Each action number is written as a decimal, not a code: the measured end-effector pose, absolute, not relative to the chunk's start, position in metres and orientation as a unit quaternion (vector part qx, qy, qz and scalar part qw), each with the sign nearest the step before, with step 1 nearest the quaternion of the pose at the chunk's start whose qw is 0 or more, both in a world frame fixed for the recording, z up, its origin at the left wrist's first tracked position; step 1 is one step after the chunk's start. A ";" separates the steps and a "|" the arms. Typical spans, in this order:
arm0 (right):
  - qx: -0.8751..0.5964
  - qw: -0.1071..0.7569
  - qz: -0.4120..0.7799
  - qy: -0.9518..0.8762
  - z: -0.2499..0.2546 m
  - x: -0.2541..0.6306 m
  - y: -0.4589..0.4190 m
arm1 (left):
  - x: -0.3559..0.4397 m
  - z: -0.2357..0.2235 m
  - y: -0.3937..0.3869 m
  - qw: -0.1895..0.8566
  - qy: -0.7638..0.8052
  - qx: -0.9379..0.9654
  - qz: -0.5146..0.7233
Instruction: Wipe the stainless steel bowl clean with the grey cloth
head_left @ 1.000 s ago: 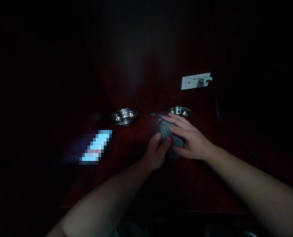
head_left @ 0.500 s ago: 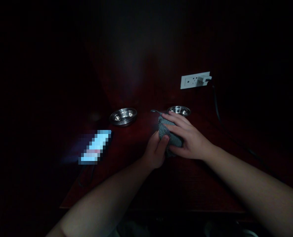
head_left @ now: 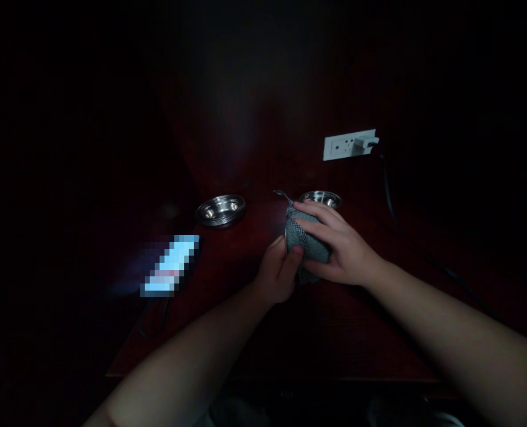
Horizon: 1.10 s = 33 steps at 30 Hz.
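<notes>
A grey-green cloth (head_left: 315, 244) with a checkered border and a hanging loop lies wrapped over a steel bowl (head_left: 285, 230), of which only a thin bright rim shows. My left hand (head_left: 280, 270) grips the bowl from the left, its thumb pressing on the cloth's checkered border and its other fingers hidden. From the right, my right hand (head_left: 345, 246) is curved round the cloth, fingers spread along it and pressing it against the bowl. Just behind my right fingers stands another shallow steel bowl (head_left: 321, 198), partly covered by them.
To the left sit stacked steel bowls (head_left: 221, 210) on the dark red table (head_left: 240, 261). A lit, pixelated phone (head_left: 172, 267) lies nearer, with a cord beside it. A white wall socket (head_left: 350, 145) holds a plug, whose cable (head_left: 388, 190) runs down on the right. Surroundings are very dark.
The cloth's loop has shifted slightly upward, and a little more of the checkered border shows. Both hands keep nearly the same place and hold.
</notes>
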State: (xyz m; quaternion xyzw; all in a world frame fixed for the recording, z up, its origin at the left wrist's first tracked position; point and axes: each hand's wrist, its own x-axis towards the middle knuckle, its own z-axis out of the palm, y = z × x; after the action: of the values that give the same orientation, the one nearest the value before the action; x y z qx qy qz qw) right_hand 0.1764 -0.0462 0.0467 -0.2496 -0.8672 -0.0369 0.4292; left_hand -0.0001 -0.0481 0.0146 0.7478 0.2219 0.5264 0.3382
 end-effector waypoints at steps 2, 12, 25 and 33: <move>-0.256 0.429 -0.038 -0.866 0.048 0.175 -0.047 | -0.001 0.015 -0.048 0.331 0.219 0.751 0.527; -0.283 0.464 0.022 -0.839 0.045 0.175 -0.047 | -0.002 0.009 -0.047 0.302 0.202 0.769 0.526; -0.291 0.520 0.079 -0.799 0.038 0.177 -0.036 | -0.004 0.009 -0.047 0.276 0.172 0.790 0.519; -0.345 0.532 0.172 -0.754 0.034 0.176 -0.032 | -0.004 0.009 -0.047 0.280 0.160 0.789 0.524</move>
State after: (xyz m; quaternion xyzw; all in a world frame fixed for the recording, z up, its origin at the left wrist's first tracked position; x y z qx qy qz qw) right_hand 0.1764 -0.0316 0.0344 -0.3446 -0.7544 0.1717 0.5316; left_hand -0.0039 -0.0469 0.0092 0.7885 0.1598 0.5238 0.2799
